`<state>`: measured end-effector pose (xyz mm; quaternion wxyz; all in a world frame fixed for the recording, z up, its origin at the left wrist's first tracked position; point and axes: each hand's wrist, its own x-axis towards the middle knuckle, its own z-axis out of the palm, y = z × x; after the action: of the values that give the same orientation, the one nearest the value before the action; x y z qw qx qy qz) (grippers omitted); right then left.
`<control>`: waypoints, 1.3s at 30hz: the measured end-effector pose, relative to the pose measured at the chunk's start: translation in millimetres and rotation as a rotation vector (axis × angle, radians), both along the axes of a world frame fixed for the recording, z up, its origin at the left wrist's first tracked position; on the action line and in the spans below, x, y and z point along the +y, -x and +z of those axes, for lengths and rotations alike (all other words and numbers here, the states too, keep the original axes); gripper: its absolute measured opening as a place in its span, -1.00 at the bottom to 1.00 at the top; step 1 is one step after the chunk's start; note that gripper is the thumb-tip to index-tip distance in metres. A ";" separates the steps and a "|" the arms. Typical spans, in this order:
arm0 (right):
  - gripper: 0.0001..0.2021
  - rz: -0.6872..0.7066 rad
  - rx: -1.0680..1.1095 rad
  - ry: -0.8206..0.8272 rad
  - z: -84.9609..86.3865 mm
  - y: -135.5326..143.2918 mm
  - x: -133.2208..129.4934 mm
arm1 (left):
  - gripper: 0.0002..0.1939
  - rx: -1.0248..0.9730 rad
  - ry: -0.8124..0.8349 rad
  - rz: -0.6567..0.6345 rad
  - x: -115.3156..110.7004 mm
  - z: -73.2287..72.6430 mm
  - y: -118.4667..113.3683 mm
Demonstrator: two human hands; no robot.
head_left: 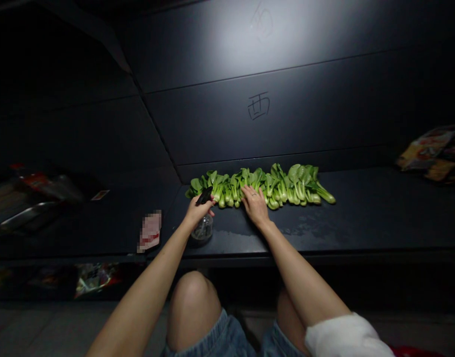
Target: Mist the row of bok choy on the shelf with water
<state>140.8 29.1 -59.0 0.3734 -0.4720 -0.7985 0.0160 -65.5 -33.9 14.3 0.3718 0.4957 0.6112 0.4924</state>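
A row of green bok choy point(297, 186) lies side by side on the dark shelf point(245, 238), leaves toward the back panel and pale stems toward me. My left hand point(198, 210) is wrapped around the neck of a clear spray bottle point(202, 230) with a black trigger head, at the left end of the row. My right hand point(254, 204) lies on the stems near the row's middle, its fingers stretched out over them and a ring on one finger. It grips nothing that I can make out.
Wet streaks mark the shelf before the greens. A blurred pinkish card point(150, 230) is at the left by the shelf edge. Packaged goods point(435, 151) stand at the far right, more packages point(95, 277) below left. The back panel point(212, 124) bears a handwritten character.
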 end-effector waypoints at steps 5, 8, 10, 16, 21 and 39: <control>-0.58 -0.005 0.016 0.009 -2.3 -2.0 4.0 | -0.75 0.012 -0.002 0.019 1.9 -2.1 6.4; -0.58 -0.013 0.021 0.014 -1.9 0.2 2.9 | -0.76 0.013 -0.009 0.036 3.2 -3.0 7.8; -0.57 -0.021 0.033 0.010 -2.0 2.5 2.0 | -0.75 0.008 -0.018 0.045 3.7 -3.5 8.9; -0.56 -0.036 0.038 0.014 -3.2 7.2 1.2 | -0.78 0.018 -0.003 0.010 2.4 -4.8 14.5; -0.57 -0.044 0.052 0.011 -4.8 7.7 2.9 | -0.78 0.033 0.025 0.050 0.4 -3.9 20.5; -0.56 -0.043 0.068 -0.025 -10.0 11.3 4.6 | -0.70 -0.069 -0.057 0.286 -11.2 -5.6 51.2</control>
<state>129.6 33.7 -69.0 0.4063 -0.4835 -0.7752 0.0142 -116.8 -45.1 8.7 0.3042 0.3967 0.6484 0.5742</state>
